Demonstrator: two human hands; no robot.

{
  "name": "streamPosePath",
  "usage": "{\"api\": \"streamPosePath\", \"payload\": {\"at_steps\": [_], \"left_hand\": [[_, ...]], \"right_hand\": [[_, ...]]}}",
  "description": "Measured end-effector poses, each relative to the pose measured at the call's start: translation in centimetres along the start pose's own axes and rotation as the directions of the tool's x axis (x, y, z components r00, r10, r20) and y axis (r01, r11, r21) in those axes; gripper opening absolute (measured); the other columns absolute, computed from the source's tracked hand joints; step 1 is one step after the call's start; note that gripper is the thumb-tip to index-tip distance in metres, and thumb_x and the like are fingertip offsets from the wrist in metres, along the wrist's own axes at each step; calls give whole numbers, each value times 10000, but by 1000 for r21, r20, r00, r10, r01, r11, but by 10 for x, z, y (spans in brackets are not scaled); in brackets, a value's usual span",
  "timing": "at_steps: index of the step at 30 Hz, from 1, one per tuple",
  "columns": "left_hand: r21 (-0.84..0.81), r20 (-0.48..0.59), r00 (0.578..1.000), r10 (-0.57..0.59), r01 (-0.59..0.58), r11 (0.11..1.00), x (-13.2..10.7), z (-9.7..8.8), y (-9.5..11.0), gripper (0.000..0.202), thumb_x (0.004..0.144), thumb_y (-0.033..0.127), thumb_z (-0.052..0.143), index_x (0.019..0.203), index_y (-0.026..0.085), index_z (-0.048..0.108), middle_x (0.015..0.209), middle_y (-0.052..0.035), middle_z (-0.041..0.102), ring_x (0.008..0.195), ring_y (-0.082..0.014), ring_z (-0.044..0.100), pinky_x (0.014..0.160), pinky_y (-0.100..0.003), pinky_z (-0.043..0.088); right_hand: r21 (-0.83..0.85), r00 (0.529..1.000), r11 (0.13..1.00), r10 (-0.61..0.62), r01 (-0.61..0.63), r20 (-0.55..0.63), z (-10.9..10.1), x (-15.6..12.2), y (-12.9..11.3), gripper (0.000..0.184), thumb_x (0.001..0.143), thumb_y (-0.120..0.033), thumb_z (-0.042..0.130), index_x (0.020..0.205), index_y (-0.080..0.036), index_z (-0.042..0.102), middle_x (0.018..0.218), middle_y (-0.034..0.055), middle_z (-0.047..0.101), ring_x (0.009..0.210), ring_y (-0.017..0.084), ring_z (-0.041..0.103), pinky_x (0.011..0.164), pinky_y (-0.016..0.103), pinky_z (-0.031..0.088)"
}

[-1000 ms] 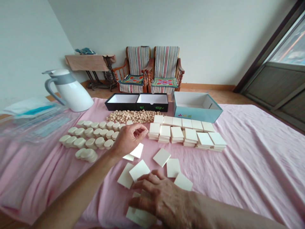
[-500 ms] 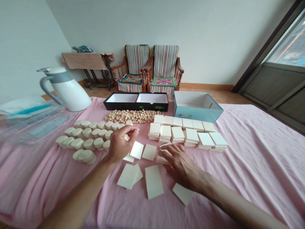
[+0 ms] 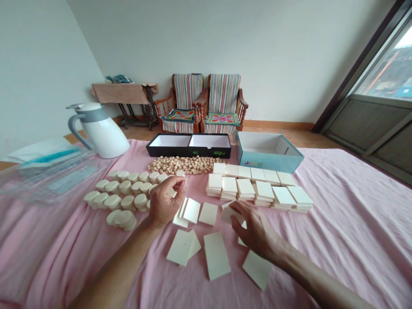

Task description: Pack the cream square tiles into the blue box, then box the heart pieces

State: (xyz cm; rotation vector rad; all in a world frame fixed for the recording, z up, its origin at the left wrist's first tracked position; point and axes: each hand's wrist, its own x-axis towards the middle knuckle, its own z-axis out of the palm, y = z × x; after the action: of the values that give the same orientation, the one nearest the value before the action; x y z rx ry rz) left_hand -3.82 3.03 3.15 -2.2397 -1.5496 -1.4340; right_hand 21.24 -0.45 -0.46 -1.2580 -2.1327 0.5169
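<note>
My left hand [image 3: 167, 201] is raised over the middle of the cloth, thumb and fingertips pinched together. Whatever it may hold is hidden. Rows of stacked pale round wooden discs [image 3: 112, 200] stand beside and behind it. Just right of it lie overlapping pale square wooden tiles [image 3: 192, 210] and a single square tile [image 3: 208, 213]. My right hand [image 3: 255, 227] grips a square wooden tile [image 3: 228, 213] between thumb and fingers, with other tiles partly hidden under it. Nearer to me are larger rectangular wooden pieces [image 3: 217, 256].
Stacks of square tiles [image 3: 244, 189] stand at the right centre. Behind are a pile of small round wooden beads [image 3: 186, 165], a black two-part box [image 3: 170, 151] and a light blue box [image 3: 267, 159]. A white jug [image 3: 107, 136] and clear plastic packaging [image 3: 64, 176] sit at left.
My right hand has closed on a square tile and lifted it slightly. My left hand keeps its pinch in nearly the same place. The camera view has tilted up slightly.
</note>
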Motion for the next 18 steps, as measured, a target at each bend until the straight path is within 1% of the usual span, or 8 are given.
{"api": "streamPosePath", "payload": {"at_steps": [3, 5, 7, 8, 10, 12, 15, 18], "left_hand": [[-1, 29, 996, 81, -81, 997, -1, 2, 4, 113, 861, 214, 542, 877, 153, 635, 803, -34, 692, 698, -128, 631, 686, -223, 490], [-7, 26, 992, 122, -122, 993, -2, 4, 5, 107, 858, 205, 542, 865, 153, 635, 783, -27, 687, 675, -120, 622, 671, -217, 486], [-16, 28, 988, 154, -153, 988, -3, 5, 6, 103, 857, 198, 544, 862, 153, 637, 773, -22, 683, 660, -114, 616, 656, -213, 480], [-20, 34, 985, 169, -169, 985, -4, 6, 7, 99, 857, 193, 547, 861, 152, 637, 769, -20, 680, 655, -112, 613, 649, -212, 475], [-22, 63, 978, 201, -200, 980, -5, 8, 8, 91, 858, 180, 549, 859, 150, 635, 753, -16, 669, 646, -110, 607, 639, -213, 463], [-25, 94, 968, 234, -233, 972, -6, 10, 10, 91, 862, 171, 544, 856, 148, 631, 735, -13, 659, 640, -112, 605, 636, -217, 457], [-26, 132, 952, 277, -276, 961, -8, 14, 11, 102, 870, 171, 530, 846, 148, 627, 725, -14, 656, 642, -118, 607, 639, -223, 456], [-24, 157, 937, 313, -313, 950, -9, 17, 10, 106, 874, 167, 524, 843, 152, 624, 724, -13, 658, 632, -117, 604, 633, -224, 452]], "right_hand": [[116, 988, 981, 151, -153, 23, -4, -5, 6, 151, 824, -141, 447, 941, -194, 526, 745, 9, 607, 653, 148, 561, 571, 262, 417], [91, 984, 981, 177, -174, -23, -6, -10, 14, 162, 840, -185, 460, 985, -190, 531, 779, 22, 617, 655, 154, 563, 582, 281, 438], [20, 989, 993, 117, -115, -95, -8, -16, 21, 209, 816, -182, 502, 1021, -194, 539, 902, 53, 625, 770, 182, 576, 681, 332, 470], [-5, 993, 998, 59, -60, -99, -10, -19, 23, 262, 794, -160, 520, 1052, -200, 540, 987, 67, 619, 861, 200, 573, 751, 362, 473], [-10, 997, 997, -75, 75, -30, -14, -22, 24, 431, 754, -119, 544, 1173, -212, 509, 1147, 87, 582, 1048, 232, 523, 881, 408, 446], [-1, 981, 984, -177, 178, 78, -18, -24, 19, 582, 716, -96, 563, 1278, -205, 454, 1256, 101, 535, 1159, 250, 455, 958, 432, 409], [-37, 964, 977, -202, 211, 176, -19, -24, 11, 624, 684, -93, 571, 1292, -179, 464, 1263, 109, 535, 1162, 262, 431, 969, 440, 399], [-62, 971, 980, -175, 187, 165, -13, -24, 8, 588, 657, -80, 563, 1236, -167, 513, 1189, 104, 559, 1102, 251, 447, 944, 423, 411]]}}
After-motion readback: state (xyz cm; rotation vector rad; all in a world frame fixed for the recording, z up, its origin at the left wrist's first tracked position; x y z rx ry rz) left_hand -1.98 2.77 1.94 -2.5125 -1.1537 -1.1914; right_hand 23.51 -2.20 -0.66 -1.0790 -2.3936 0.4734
